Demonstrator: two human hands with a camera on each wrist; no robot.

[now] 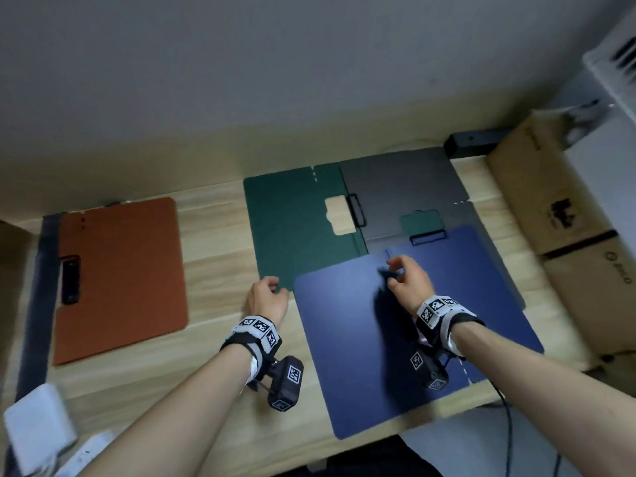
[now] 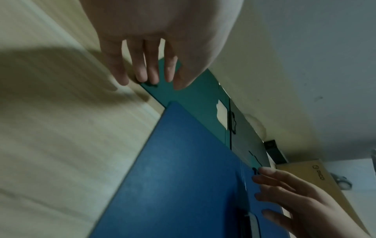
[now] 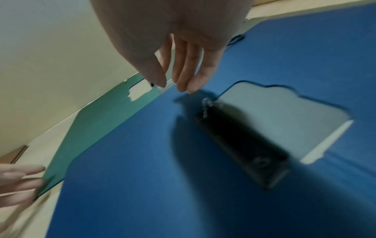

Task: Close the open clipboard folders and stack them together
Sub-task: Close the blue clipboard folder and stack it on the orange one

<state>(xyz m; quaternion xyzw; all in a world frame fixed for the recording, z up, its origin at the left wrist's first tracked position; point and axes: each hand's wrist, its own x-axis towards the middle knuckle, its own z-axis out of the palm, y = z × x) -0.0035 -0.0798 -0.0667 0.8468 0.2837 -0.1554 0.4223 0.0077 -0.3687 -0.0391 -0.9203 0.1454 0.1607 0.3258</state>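
An open green clipboard folder lies at the back of the wooden desk, its grey inner board and black clip to the right. An open blue folder overlaps its near side, with its clip at the far edge. A closed orange folder lies apart at the left. My left hand touches the near-left corner of the green cover with relaxed fingertips. My right hand hovers above the blue folder, fingers loose and holding nothing.
Cardboard boxes stand along the right edge, with a black bracket at the back right. A dark strip runs down the desk's left edge. A white device sits at the near left. A black cable hangs off the front right.
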